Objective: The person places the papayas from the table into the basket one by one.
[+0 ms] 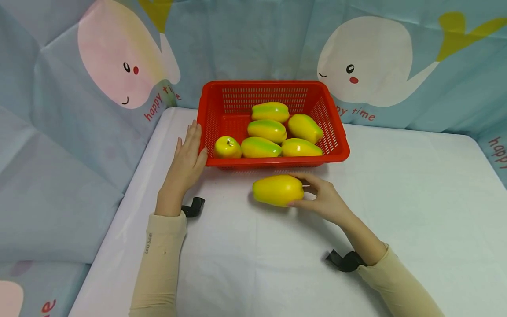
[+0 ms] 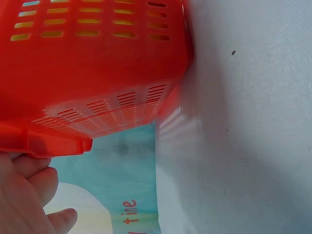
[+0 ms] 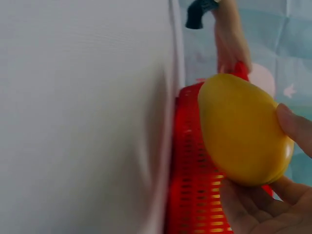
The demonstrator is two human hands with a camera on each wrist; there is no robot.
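My right hand (image 1: pixel 328 203) holds a yellow papaya (image 1: pixel 277 190) by its right end, just in front of the red basket (image 1: pixel 273 162). Thumb and fingers pinch the papaya (image 3: pixel 243 129) from opposite sides in the right wrist view. At the basket's left side, my left hand (image 1: pixel 186 158) rests against the rim with its fingers extended. Inside the basket lie several yellow-green papayas (image 1: pixel 261 147) and one yellow apple (image 1: pixel 227 147) in the near left corner. The left wrist view shows the basket's slotted outer wall (image 2: pixel 112 63) beside the left fingers (image 2: pixel 43 184).
The basket stands at the back of a table with a white cloth (image 1: pixel 253 255). Behind and to the left hangs a blue curtain (image 1: pixel 245 39) with whale prints. A black strap piece shows at each wrist.
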